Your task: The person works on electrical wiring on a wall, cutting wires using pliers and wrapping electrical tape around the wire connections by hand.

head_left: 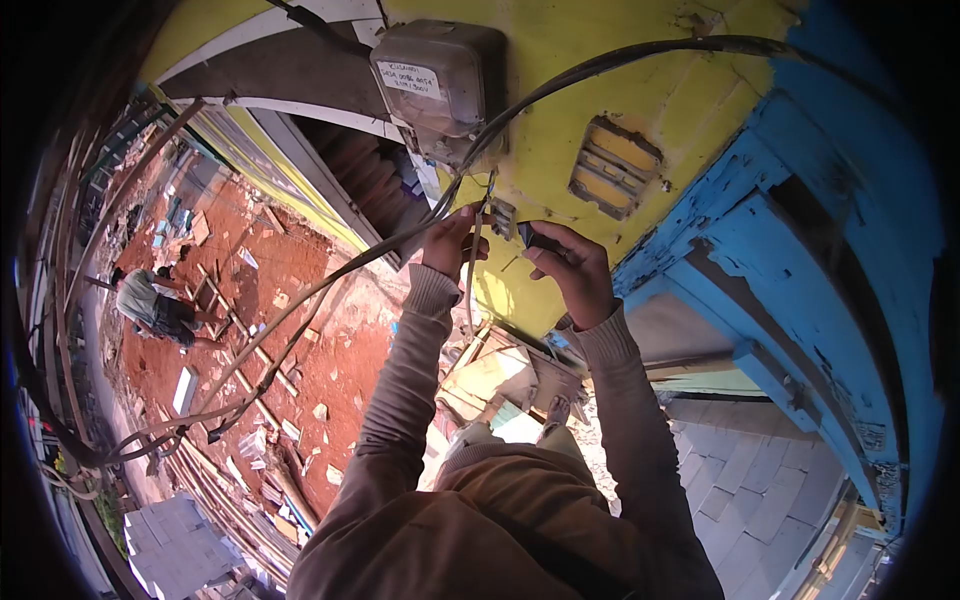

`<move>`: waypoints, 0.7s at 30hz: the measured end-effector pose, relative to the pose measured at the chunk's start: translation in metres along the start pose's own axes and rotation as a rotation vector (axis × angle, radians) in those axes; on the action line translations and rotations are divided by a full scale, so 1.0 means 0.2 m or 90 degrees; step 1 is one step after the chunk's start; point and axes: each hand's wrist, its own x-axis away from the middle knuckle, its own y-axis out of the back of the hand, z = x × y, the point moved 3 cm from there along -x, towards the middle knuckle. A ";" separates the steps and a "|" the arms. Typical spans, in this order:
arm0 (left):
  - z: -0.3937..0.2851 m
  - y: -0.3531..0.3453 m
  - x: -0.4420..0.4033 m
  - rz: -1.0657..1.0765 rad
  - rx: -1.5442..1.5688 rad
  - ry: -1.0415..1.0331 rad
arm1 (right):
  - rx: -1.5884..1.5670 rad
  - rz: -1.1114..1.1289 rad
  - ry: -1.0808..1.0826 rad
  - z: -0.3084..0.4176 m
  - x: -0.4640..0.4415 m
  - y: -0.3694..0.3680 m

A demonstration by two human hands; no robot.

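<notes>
Against the yellow wall, my left hand has its fingers closed around a thin cable below the meter box. A small grey terminal piece sits between my hands, close to the left fingertips. My right hand pinches a small dark block-like object just right of that piece. Above them is the electric meter box with a white label. A thick black cable arches over both hands and runs down to the left.
A blue wooden frame stands at the right, beside a vent in the wall. Another person bends over poles on the red dirt far below left. Looped cables hang at the left.
</notes>
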 end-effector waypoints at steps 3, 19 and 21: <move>0.00 -0.02 0.02 -0.045 0.002 -0.021 | 0.136 0.036 0.092 0.04 -0.13 -0.05; -0.06 -0.10 0.28 0.076 0.144 -0.077 | 0.186 0.181 0.150 0.06 -0.08 -0.07; -0.05 -0.12 0.31 0.096 0.195 -0.055 | 0.182 0.191 0.133 0.07 -0.04 -0.05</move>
